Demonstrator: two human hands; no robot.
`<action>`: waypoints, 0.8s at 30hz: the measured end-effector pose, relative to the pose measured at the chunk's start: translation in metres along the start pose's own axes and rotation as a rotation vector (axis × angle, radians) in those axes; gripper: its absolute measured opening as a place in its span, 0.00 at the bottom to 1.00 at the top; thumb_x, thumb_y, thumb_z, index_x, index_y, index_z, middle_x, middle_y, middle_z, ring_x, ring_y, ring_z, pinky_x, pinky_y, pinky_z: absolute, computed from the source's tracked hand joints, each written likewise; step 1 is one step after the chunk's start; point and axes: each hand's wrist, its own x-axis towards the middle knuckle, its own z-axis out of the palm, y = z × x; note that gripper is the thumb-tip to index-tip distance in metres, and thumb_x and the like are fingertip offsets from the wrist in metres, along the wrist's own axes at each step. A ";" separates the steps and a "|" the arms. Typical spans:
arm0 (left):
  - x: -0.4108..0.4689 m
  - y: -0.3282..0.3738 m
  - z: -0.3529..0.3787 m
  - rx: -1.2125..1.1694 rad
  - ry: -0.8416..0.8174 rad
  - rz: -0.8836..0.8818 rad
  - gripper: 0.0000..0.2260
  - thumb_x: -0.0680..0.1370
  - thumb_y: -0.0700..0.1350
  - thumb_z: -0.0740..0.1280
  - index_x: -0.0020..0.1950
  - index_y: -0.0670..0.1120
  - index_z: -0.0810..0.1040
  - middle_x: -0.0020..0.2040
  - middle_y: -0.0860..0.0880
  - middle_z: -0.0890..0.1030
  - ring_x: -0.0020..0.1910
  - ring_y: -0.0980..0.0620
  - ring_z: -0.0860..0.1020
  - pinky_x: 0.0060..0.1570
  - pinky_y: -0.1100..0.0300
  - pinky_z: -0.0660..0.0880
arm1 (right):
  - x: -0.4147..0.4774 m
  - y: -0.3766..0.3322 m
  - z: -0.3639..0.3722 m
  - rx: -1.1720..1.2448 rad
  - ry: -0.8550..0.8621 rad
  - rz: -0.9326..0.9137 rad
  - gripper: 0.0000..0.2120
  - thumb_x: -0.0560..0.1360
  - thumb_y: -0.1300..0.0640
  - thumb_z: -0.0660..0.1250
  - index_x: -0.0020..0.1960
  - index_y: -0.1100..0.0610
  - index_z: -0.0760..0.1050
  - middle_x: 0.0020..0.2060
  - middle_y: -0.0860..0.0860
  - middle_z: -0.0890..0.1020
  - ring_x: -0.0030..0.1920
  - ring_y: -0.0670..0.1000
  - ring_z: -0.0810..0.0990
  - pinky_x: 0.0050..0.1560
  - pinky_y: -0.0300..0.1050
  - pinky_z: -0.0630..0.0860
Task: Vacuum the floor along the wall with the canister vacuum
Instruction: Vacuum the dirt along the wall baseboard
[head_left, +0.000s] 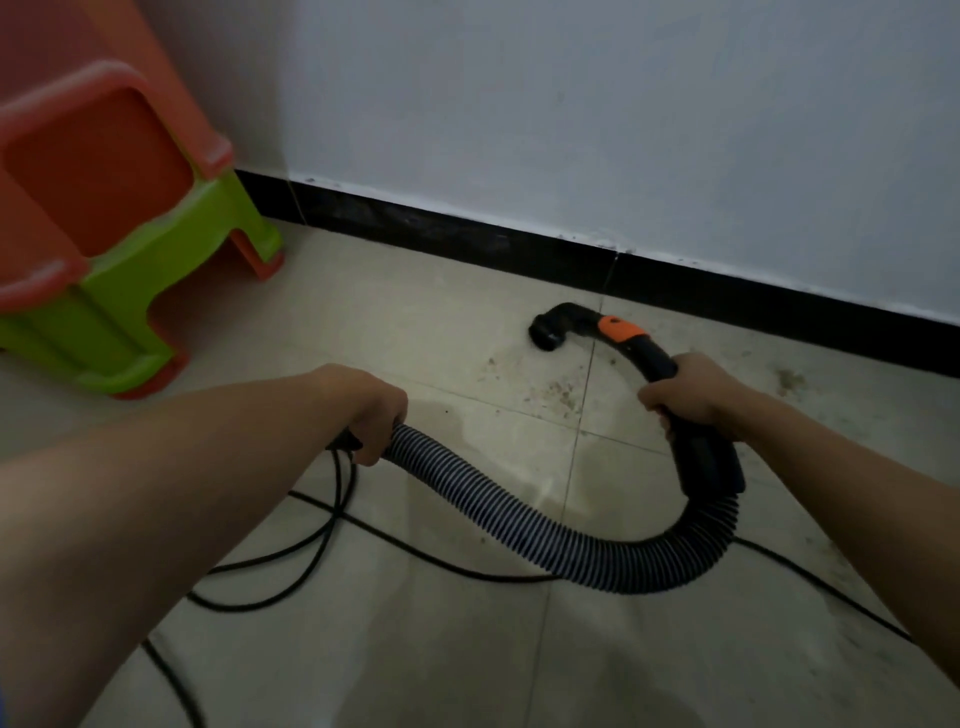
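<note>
Gripping handle (655, 356) — right hand (693, 389), left hand (371, 410) clutching hose (519, 525), nozzle (546, 332) near baseboard (467, 235)

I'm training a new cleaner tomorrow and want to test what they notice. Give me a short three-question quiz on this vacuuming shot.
1. True or false: the left hand grips the ribbed hose.
2. Where is the nozzle? A) pressed against the white wall; B) low at the floor, short of the black baseboard; C) under the plastic stools.
3. Fill in: the right hand grips the black ___ just behind the orange switch.

Key: 1 true; 2 B; 3 handle.
</note>
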 end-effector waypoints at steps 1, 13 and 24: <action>-0.002 -0.002 0.003 0.002 -0.004 -0.007 0.14 0.65 0.40 0.76 0.48 0.45 0.78 0.43 0.49 0.78 0.46 0.47 0.80 0.40 0.55 0.75 | -0.002 -0.006 0.004 0.012 -0.044 -0.004 0.17 0.72 0.63 0.71 0.58 0.62 0.71 0.39 0.60 0.82 0.31 0.54 0.80 0.30 0.46 0.78; -0.030 -0.013 0.023 -0.052 -0.008 -0.056 0.17 0.64 0.41 0.76 0.52 0.44 0.80 0.47 0.46 0.80 0.49 0.46 0.80 0.42 0.55 0.74 | -0.030 -0.010 0.031 -0.023 -0.084 -0.155 0.16 0.71 0.63 0.70 0.57 0.62 0.71 0.38 0.60 0.81 0.30 0.54 0.79 0.29 0.46 0.77; -0.052 -0.023 0.036 -0.042 -0.037 -0.144 0.19 0.66 0.40 0.75 0.56 0.45 0.80 0.49 0.47 0.81 0.49 0.47 0.80 0.43 0.56 0.75 | -0.029 -0.008 -0.002 -0.051 -0.100 -0.102 0.14 0.70 0.66 0.69 0.55 0.65 0.72 0.28 0.57 0.80 0.23 0.52 0.77 0.28 0.44 0.77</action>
